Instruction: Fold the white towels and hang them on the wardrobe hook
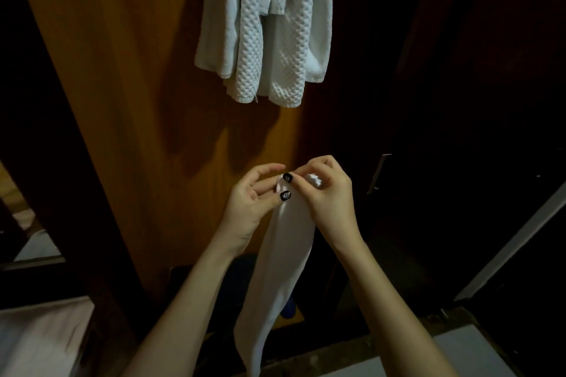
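A long white towel hangs down in front of me, held by its top end. My left hand pinches that top edge with thumb and fingertips. My right hand grips the same end from the right, fingers curled over a bunched corner. Both hands meet at the towel's top, below the hanging towels. Several white towels, some with a waffle texture, hang against the wooden wardrobe door at the top of the view. The hook itself is out of view.
The wardrobe's dark interior lies to the right, with a metal handle on a dark door. A pale surface sits at the lower left and another at the lower right. A blue object shows behind the towel.
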The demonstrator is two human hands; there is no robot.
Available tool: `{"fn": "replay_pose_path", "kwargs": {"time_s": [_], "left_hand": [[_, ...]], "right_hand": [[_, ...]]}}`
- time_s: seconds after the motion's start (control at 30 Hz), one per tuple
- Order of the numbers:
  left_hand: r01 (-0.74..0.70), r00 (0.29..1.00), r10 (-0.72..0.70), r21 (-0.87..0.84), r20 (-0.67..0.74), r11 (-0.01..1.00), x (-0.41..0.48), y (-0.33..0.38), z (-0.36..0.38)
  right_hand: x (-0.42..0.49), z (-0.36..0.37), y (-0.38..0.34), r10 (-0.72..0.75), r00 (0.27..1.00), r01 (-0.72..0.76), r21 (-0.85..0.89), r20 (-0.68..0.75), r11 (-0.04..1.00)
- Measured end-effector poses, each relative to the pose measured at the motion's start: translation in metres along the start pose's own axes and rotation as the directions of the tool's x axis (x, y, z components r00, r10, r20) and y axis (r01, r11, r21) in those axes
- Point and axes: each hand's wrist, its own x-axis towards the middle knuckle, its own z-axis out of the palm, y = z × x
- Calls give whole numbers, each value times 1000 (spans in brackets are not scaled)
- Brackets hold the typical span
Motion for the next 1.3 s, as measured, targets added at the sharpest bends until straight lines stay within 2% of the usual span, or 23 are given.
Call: {"fn": "replay_pose_path", "kwargs": {"time_s": [0.17,0.3,0.47,0.57,0.7,0.93,1.03,1.13,1.2,1.3], "left_hand": [[-29,993,34,42,-117,999,-3,-2,4],[-64,986,59,-27,-159,998,2,5,-3],[-130,983,146,147,-107,981,1,5,7],[-180,979,199,299,-34,937,0,5,13],[-214,974,228,395,12,893,1,5,16],[-258,961,277,366,1,894,14,7,28],[-309,951,287,436,117,845,22,3,36],[-299,946,206,434,249,850,25,-8,46],[-268,951,158,450,267,852,27,-19,54],[-279,955,188,483,229,830,37,-33,69]], "right_hand": [[-4,-12,-1,-3,997,6,-36,76,999],[-7,-36,5,25,988,-17,-53,155,998],[-13,-44,2,17,998,-15,-30,59,999],[-15,-46,0,42,998,-39,-66,49,997],[-15,-50,-2,41,999,-38,-109,33,993],[-4,-68,-7,-12,999,20,-174,47,985],[7,-79,-9,-21,1000,24,-180,21,983],[20,-91,-10,-9,999,2,-184,-36,983],[28,-100,-11,-4,998,-8,-174,-69,985],[42,-116,-11,-15,993,-5,-166,-116,986]]}}
